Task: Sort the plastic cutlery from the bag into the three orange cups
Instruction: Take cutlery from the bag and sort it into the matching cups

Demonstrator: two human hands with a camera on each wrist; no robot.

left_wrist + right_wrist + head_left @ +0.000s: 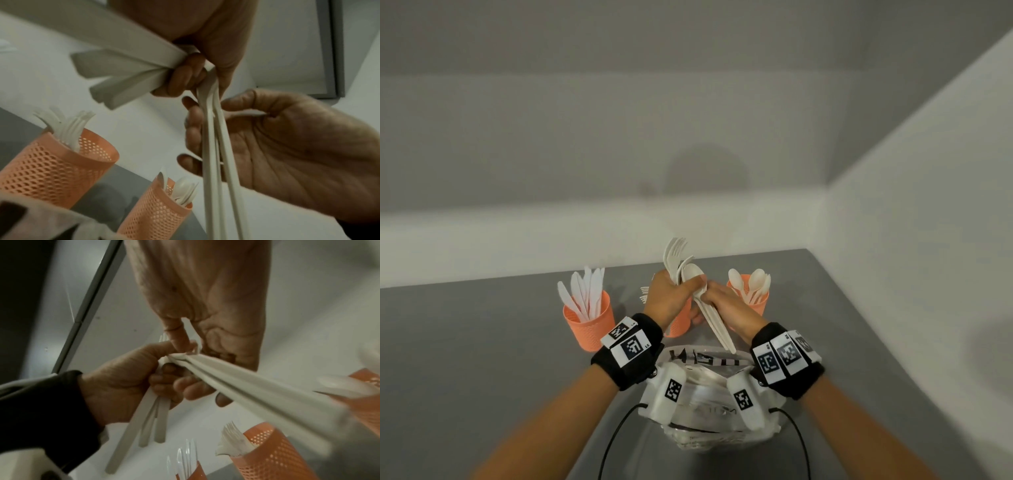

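Note:
My left hand (671,298) grips a bunch of white plastic forks and spoons (681,263) upright above the middle orange cup (681,323), which it mostly hides. My right hand (722,305) curls its fingers round the long spoon handles (717,325) that slant down from that bunch. In the left wrist view those spoon handles (213,162) cross the right hand's (287,154) palm, and other handles (123,69) fan out from the left hand (216,40). The left cup (589,318) holds knives; the right cup (751,301) holds spoons. The clear plastic bag (709,411) lies under my wrists.
The cups stand in a row on a grey table (482,342) near a white wall (585,233), with another wall close on the right. Forks (232,436) stick out of the middle cup (273,456). Black cables (613,435) run from the wrist cameras.

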